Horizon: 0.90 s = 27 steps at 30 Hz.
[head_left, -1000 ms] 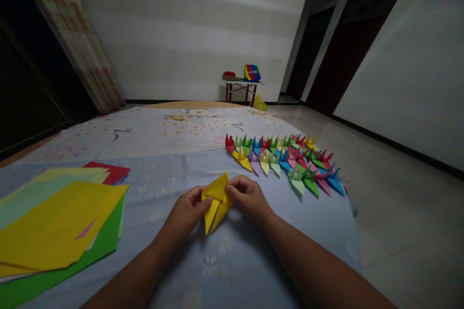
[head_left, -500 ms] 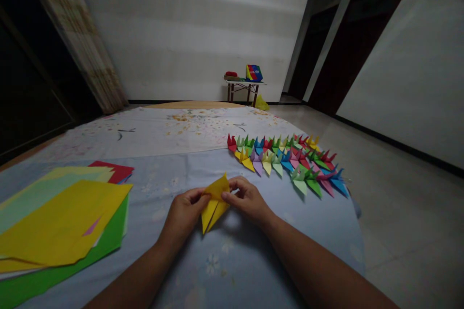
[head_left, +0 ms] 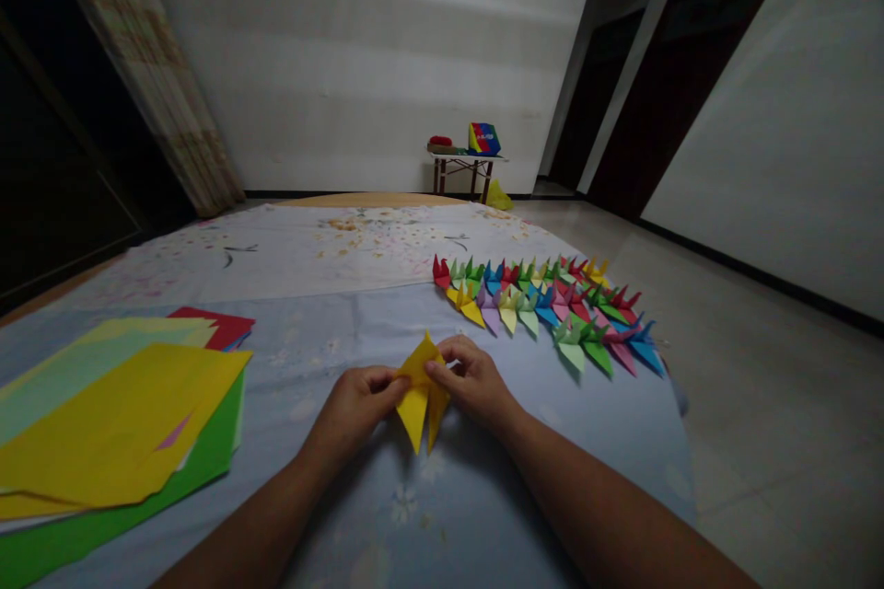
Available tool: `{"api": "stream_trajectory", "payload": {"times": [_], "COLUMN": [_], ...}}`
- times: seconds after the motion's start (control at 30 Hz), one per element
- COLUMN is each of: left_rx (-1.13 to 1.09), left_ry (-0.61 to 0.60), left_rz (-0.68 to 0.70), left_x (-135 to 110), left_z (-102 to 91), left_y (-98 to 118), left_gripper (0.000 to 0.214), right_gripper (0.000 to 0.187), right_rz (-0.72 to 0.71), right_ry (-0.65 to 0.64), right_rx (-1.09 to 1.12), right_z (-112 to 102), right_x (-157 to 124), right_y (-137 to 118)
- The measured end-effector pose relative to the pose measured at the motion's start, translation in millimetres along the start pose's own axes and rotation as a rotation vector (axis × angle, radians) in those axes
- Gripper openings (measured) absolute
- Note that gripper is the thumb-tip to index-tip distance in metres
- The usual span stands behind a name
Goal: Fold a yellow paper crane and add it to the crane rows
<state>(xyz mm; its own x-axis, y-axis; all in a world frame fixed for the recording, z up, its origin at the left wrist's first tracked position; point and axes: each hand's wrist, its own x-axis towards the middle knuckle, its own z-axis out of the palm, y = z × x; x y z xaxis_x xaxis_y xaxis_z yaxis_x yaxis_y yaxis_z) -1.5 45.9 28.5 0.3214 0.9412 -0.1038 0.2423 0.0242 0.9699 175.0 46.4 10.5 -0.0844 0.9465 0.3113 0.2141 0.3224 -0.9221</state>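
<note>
Yellow folded paper (head_left: 415, 394) sits pinched between my left hand (head_left: 357, 402) and right hand (head_left: 478, 384) over the blue cloth (head_left: 483, 515), long axis pointing away from me, its two split tips nearest me.

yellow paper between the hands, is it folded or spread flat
Folded: the yellow paper comes to a point at the top and splits into two pointed flaps below.

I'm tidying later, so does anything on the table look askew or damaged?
The paper stack at left lies askew, its sheets overlapping at uneven angles. A pink sliver shows near the right edge of the top yellow sheet; whether through a tear, I cannot tell. I see no spill.
</note>
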Motion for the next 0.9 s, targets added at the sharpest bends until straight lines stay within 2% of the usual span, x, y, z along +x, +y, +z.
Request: {"api": "stream_trajectory", "payload": {"times": [0.2,0.4,0.5,0.7,0.9], "left_rx": [0.071,0.170,0.072,-0.401,-0.430], "left_ry": [0.100,0.211,0.166,0.019,0.021], "left_rz": [0.037,0.093,0.089,-0.006,-0.043], "left_x": [0.0,-1.5,-2.1,-3.7,-1.7], "left_z": [3.3,11.5,14.0,12.2,14.4], "left_y": [0.2,-5.1,-4.4,4.7,4.4], "left_gripper": [0.025,0.018,0.024,0.028,0.025], "right_gripper": [0.017,0.019,0.022,0.034,0.037], "right_rz": [0.014,0.034,0.083,0.343,0.389], "right_ry": [-0.045,-0.023,0.003,0.011,-0.009], "right_rx": [0.060,0.096,0.143,0.517,0.615], "right_z": [2.5,2.9,2.4,2.2,3.8], "right_x": [-1.4,0.2,1.9,4.0,2.1], "right_y": [-2.5,1.8,3.6,-0.5,-1.8]}}
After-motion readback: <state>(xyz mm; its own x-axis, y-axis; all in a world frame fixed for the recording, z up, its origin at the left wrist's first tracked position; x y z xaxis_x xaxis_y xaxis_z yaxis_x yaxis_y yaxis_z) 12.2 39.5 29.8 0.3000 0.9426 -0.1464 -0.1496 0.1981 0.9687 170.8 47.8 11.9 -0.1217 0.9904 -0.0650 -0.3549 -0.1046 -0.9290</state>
